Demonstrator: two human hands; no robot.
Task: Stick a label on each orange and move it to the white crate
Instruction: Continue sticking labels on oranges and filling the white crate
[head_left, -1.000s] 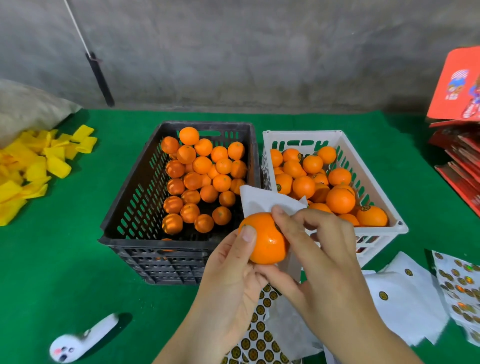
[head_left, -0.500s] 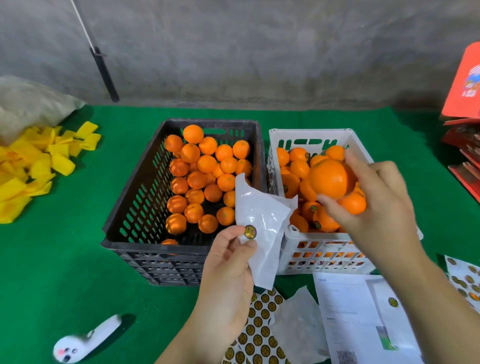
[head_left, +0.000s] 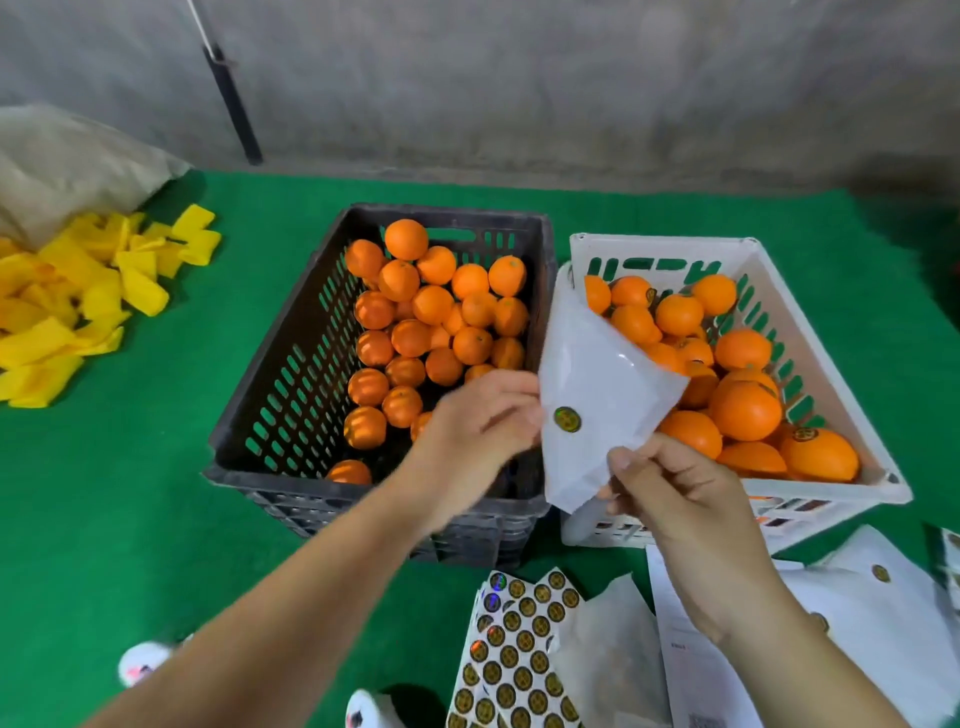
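One round gold label (head_left: 567, 419) sits on the white backing sheet (head_left: 597, 395) I pinch in my right hand (head_left: 675, 499) over the white slotted plastic crate (head_left: 810, 332); my left hand (head_left: 478, 421), blurred, touches the sheet's left edge, grip unclear.

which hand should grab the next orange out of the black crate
Left. The left hand is over the black crate beside the unlabelled oranges; the right hand pinches the backing sheet.
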